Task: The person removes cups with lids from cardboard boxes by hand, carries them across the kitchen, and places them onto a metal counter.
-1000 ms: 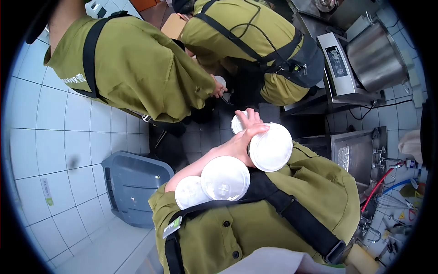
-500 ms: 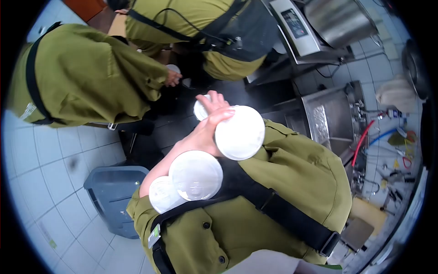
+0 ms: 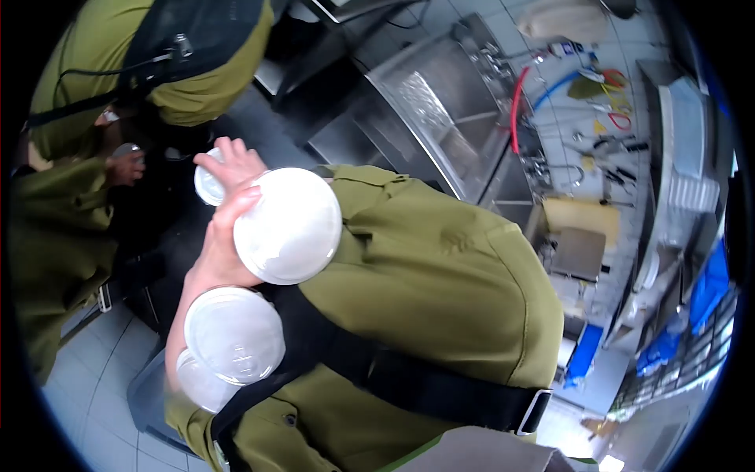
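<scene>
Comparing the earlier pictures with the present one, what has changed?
The view has turned right: the co-workers and grey bin shifted left, the sink moved up and left, and the steel pot left view. Nothing was visibly taken or released. The left hand still holds the large white container; two others stay by the chest.

The lids [image 3: 289,226] are white, the shirt [image 3: 440,291] olive green, the strap [image 3: 425,387] black. A red hose [image 3: 517,110] and a blue hose [image 3: 554,90] show, and the board [image 3: 582,216] is pale yellow. Dark lines grid the white tiles [image 3: 102,393], and the bin [image 3: 148,401] is grey-blue
</scene>
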`<state>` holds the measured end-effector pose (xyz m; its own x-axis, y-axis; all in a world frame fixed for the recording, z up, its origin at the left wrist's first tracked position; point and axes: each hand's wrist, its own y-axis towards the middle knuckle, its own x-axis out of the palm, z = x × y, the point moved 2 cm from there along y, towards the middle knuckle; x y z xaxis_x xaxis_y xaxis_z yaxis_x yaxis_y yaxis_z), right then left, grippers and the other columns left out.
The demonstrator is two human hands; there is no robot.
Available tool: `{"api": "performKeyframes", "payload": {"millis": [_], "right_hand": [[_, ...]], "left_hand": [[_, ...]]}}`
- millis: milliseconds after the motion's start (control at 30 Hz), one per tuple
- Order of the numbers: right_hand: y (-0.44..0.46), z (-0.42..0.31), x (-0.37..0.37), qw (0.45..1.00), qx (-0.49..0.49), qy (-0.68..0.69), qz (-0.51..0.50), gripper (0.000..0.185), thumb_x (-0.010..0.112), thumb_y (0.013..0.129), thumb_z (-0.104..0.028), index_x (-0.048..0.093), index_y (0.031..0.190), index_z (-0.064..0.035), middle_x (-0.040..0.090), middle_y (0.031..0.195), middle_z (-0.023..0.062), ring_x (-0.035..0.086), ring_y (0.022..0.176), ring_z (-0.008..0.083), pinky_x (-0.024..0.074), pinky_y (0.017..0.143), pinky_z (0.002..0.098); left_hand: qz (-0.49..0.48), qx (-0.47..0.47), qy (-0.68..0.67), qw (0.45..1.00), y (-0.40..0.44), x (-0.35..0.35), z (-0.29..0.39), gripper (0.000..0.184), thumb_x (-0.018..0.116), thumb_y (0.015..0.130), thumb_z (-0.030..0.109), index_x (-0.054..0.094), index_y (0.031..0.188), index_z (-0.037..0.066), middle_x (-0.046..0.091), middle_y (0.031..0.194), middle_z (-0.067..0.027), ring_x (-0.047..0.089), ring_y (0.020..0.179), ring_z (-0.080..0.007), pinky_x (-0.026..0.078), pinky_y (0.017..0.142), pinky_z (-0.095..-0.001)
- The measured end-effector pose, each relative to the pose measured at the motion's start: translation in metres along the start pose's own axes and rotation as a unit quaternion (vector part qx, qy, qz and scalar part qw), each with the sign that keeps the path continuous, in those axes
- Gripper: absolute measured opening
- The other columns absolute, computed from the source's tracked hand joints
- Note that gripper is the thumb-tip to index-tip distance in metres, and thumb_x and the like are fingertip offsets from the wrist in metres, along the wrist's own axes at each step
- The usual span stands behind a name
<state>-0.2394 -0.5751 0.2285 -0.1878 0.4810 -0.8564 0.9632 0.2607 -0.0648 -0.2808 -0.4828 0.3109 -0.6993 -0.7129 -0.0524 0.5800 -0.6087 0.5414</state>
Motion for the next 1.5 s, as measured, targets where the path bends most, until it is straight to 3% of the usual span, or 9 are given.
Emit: {"api": "performKeyframes", "payload": {"millis": [200,300,700,833,933,967,1133,1167,1500], "right_hand": [[-0.019,0.014,-0.01,0.998,0.064,-0.003,0.027,0.078,0.074,0.049,-0.019,0.046,0.122,-0.019,0.036,0.114,0.0151,0.038,0.106,0.0335,0.0412,0.081,0.0395],[-0.031,0.022,-0.016,0.996,0.074,0.022,0.04,0.056,0.068,0.068,-0.023,0.047,0.12,-0.019,0.037,0.111,0.0177,0.039,0.104,0.0364,0.0422,0.082,0.052],[-0.098,0.049,-0.027,0.973,0.211,0.039,0.078,0.087,0.076,0.044,-0.019,0.042,0.124,-0.0142,0.036,0.112,0.0208,0.037,0.107,0.0411,0.0402,0.084,0.0504],[-0.132,0.05,-0.031,0.956,0.276,0.057,0.084,0.085,0.073,0.047,-0.014,0.039,0.126,-0.0152,0.034,0.116,0.0231,0.036,0.111,0.0435,0.0391,0.089,0.0478],[-0.152,0.061,-0.026,0.949,0.297,0.049,0.09,0.085,0.073,0.048,-0.015,0.039,0.126,-0.0156,0.034,0.117,0.0226,0.036,0.11,0.044,0.0396,0.089,0.0477],[-0.157,0.07,-0.02,0.951,0.293,0.027,0.095,0.089,0.081,0.049,-0.029,0.039,0.127,-0.0198,0.033,0.118,0.0197,0.038,0.11,0.0408,0.0405,0.086,0.0507],[-0.181,0.098,-0.026,0.958,0.276,0.019,0.08,0.085,0.079,0.055,-0.023,0.036,0.129,-0.022,0.033,0.122,0.0217,0.038,0.111,0.0435,0.041,0.086,0.0509],[-0.186,0.105,-0.027,0.96,0.267,0.013,0.087,0.087,0.079,0.054,-0.023,0.035,0.129,-0.0219,0.033,0.122,0.0217,0.038,0.111,0.0438,0.0413,0.086,0.0506],[-0.238,0.188,-0.119,0.972,0.181,-0.037,0.145,0.084,0.073,0.05,-0.028,0.04,0.125,-0.0138,0.043,0.112,0.0235,0.045,0.104,0.0415,0.0419,0.089,0.0445]], "left_hand": [[-0.052,-0.004,-0.056,0.997,0.002,0.02,-0.014,0.098,0.086,0.052,0.01,0.023,0.127,0.014,0.049,0.117,-0.0253,0.054,0.107,-0.0352,0.045,0.089,-0.0431],[-0.071,-0.018,-0.085,0.994,0.0,0.029,-0.019,0.098,0.086,0.052,0.011,0.023,0.127,0.015,0.049,0.116,-0.0251,0.054,0.107,-0.0355,0.046,0.088,-0.0435],[-0.168,-0.142,-0.238,0.946,-0.038,0.071,-0.039,0.098,0.086,0.051,0.011,0.025,0.128,0.016,0.05,0.116,-0.0242,0.055,0.106,-0.0371,0.046,0.087,-0.0452],[-0.198,-0.192,-0.278,0.92,-0.052,0.09,-0.037,0.098,0.087,0.051,0.011,0.026,0.128,0.017,0.051,0.115,-0.024,0.055,0.105,-0.0376,0.047,0.087,-0.0458],[-0.196,-0.146,-0.238,0.94,-0.046,0.097,-0.028,0.098,0.087,0.051,0.012,0.026,0.128,0.017,0.051,0.115,-0.0235,0.054,0.105,-0.0378,0.047,0.087,-0.0461],[-0.194,-0.126,-0.22,0.948,-0.043,0.099,-0.024,0.098,0.087,0.051,0.013,0.027,0.128,0.017,0.051,0.115,-0.0232,0.054,0.106,-0.0379,0.046,0.087,-0.0462],[-0.145,0.031,-0.087,0.985,-0.022,0.124,-0.003,0.099,0.087,0.05,0.018,0.027,0.129,0.018,0.051,0.115,-0.0213,0.052,0.107,-0.0391,0.044,0.089,-0.047],[-0.174,0.035,-0.08,0.981,-0.018,0.133,0.001,0.099,0.085,0.053,0.007,0.022,0.129,0.018,0.047,0.118,-0.0202,0.053,0.109,-0.0303,0.042,0.091,-0.0395],[-0.143,0.042,-0.061,0.987,-0.026,0.244,0.011,0.096,0.084,0.053,0.016,0.027,0.13,0.014,0.043,0.122,-0.0217,0.047,0.111,-0.04,0.043,0.089,-0.0454]]}}
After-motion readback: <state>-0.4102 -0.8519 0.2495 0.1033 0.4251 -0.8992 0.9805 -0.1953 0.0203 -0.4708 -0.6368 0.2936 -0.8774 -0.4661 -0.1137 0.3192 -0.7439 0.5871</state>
